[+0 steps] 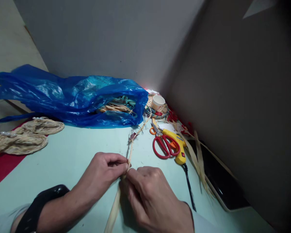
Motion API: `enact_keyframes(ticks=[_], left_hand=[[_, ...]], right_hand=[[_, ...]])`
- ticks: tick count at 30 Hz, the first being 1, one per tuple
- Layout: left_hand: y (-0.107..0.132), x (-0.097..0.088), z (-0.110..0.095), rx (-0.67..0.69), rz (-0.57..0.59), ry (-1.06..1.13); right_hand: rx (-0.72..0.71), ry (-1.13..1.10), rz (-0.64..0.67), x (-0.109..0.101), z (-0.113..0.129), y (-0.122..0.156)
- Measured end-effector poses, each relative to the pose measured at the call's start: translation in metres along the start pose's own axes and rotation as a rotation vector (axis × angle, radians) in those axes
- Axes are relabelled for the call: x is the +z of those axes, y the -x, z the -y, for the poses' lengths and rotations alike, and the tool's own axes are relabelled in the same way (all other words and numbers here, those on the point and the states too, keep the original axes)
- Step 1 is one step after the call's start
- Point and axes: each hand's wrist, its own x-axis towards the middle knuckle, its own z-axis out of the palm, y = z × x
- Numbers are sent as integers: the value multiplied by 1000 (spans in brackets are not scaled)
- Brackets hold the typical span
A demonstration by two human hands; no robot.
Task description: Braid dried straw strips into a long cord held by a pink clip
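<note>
My left hand (pixel 109 170) pinches a thin braid of pale dried-leaf strips (pixel 131 149) between thumb and fingertips. Just below it, my right hand (pixel 150 191) is closed on the same braid, its fingertips almost touching the left ones. From the hands the narrow braided part runs away from me across the table toward the back. A broad, unbraided strip (pixel 113 210) hangs from the grip toward the near edge. The exact hold of the right fingers is hidden behind the back of that hand.
A blue plastic bag (pixel 70 97) of dried strips lies at the back left, near two woven sandals (pixel 21 140). To the right are red-handled scissors (pixel 166 147), a yellow glue gun (pixel 180 155), loose strips (pixel 199 161) and a black flat device (pixel 225 184). A white cup (pixel 158 102) stands behind.
</note>
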Motion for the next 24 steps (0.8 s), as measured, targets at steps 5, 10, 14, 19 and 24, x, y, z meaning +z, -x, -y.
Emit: enact_keyframes(ticks=[5,10,14,19,24], left_hand=[[2,1,-3,-54,74,65],[5,0,-5,-34,107,180],[7,-3,-2,-80,130,251],[7,-9,3,-116,98,236],[4,-11,5,-101,101,180]], right_hand=[[-219,266,-126,13,-3,1],[-312,300,-169,13,-4,0],[-136,-63,-262,1,-3,-2],[272,-769,-182,-6,-12,-12],[224,-1168,-13,3,-19,-19]])
